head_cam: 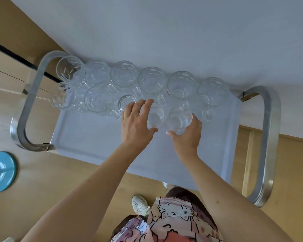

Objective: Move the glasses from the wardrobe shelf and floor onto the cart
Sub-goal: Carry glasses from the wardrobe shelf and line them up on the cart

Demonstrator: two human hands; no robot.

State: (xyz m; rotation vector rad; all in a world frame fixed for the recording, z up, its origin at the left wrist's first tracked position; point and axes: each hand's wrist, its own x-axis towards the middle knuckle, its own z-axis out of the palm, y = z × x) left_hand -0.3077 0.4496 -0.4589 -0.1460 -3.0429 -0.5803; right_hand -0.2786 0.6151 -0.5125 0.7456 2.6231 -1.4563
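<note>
Gripping one glass apiece, both hands work over the cart's [98, 142] pale tray top. The left hand [136, 124] has its fingers [143, 106] spread wide and curved over a clear glass [156, 116], thumb at the near side. The right hand [187, 135] cups a second glass [180, 119] from the near side, thumb against its base; its other fingers are hidden behind the glass. The two glasses stand just beside each other, near the tray's middle. A crowded row of glass mugs [152, 81] lines the far edge, touching one another, close ahead of both hands. Metal handles [268, 137] loop at each end. A blue round object [2, 172] lies on the wooden floor, left.
</note>
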